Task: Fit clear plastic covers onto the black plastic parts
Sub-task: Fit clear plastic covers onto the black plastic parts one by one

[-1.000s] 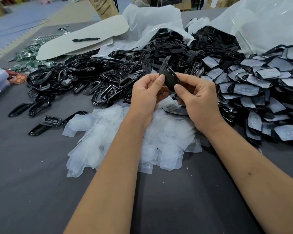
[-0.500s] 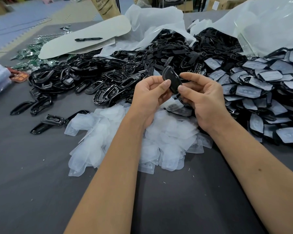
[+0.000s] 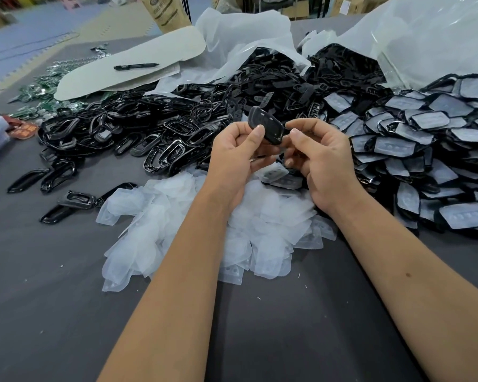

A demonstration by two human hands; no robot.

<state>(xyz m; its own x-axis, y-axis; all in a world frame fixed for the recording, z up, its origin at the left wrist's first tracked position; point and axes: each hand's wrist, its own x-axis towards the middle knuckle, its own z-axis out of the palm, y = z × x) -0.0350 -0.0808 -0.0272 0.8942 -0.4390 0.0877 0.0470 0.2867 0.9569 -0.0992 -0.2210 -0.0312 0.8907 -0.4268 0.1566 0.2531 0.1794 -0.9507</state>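
A black plastic part [image 3: 268, 125] is held up over the table between both hands. My left hand [image 3: 239, 158] pinches its near left edge with thumb and curled fingers. My right hand [image 3: 319, 153] grips its right end, fingers curled under it. Below the hands lies a heap of clear plastic covers [image 3: 204, 227]. A pile of bare black parts [image 3: 138, 130] spreads to the left and behind. Black parts with covers fitted [image 3: 420, 150] are stacked at the right. Whether a cover sits on the held part cannot be told.
The grey table [image 3: 53, 299] carries a beige board [image 3: 127, 67] with a black pen [image 3: 135, 66] at the back left. Green circuit boards [image 3: 39, 89] lie beside it. Clear plastic bags [image 3: 425, 37] stand at the back right.
The held black part has turned from nearly upright to lying more flat and sideways between the hands. Both hands stayed at about the same place.
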